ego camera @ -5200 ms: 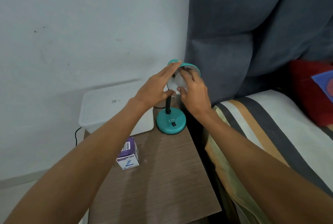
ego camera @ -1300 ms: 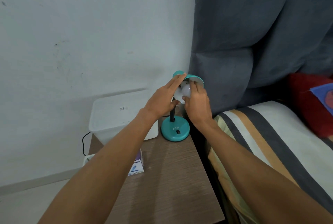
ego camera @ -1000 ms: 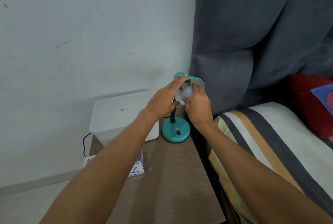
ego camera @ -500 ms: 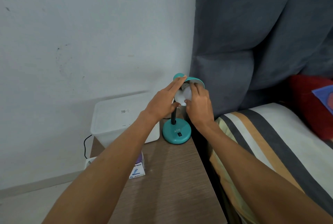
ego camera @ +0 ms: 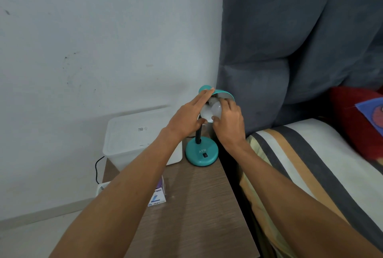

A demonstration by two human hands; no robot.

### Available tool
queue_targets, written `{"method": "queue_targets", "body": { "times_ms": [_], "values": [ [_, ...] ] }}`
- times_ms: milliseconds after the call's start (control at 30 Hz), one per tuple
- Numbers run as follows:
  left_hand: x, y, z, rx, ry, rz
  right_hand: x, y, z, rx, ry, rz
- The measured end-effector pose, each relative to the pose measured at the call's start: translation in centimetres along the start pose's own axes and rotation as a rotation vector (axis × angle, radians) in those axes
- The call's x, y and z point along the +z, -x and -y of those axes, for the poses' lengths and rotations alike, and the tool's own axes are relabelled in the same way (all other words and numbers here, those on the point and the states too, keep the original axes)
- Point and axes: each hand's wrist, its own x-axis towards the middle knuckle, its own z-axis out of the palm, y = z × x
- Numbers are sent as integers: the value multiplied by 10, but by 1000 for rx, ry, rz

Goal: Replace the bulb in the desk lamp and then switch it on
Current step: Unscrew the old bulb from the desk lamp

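A small teal desk lamp stands at the far right corner of the wooden bedside table (ego camera: 199,212), its round base (ego camera: 201,151) carrying a black switch. My left hand (ego camera: 187,117) holds the teal shade (ego camera: 224,92) by its left rim, fingers stretched along it. My right hand (ego camera: 229,121) grips the white bulb (ego camera: 215,109) inside the shade with thumb and fingertips. The bulb's socket end is hidden in the shade. A purple and white bulb box (ego camera: 158,194) lies on the table, partly behind my left forearm.
A white plastic lidded box (ego camera: 134,135) sits at the table's back left against the wall, with a black cable (ego camera: 97,166) and a white power strip (ego camera: 102,187) below it. A striped mattress (ego camera: 306,166), grey headboard (ego camera: 290,39) and red pillow (ego camera: 356,116) lie right.
My right hand's fingers have shifted around the bulb, and more of the bulb shows between the hands. My left hand keeps its hold on the shade.
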Motion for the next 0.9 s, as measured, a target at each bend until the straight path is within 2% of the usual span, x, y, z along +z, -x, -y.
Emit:
{"method": "queue_targets", "body": {
  "times_ms": [233,400,500,633,900],
  "values": [
    [-12,3,-8,-34,-90,29,-22,10,6,13,-40,15],
    [-26,27,-20,-86,-73,-6,-41,29,15,2,-46,18],
    [-31,55,-22,-165,-77,16,-53,46,22,-17,-52,12],
    [-29,103,-22,-296,9,-34,-54,71,32,-26,-70,42],
    [-10,191,2,-499,124,-74,-17,122,51,6,-87,183]
  ]
}}
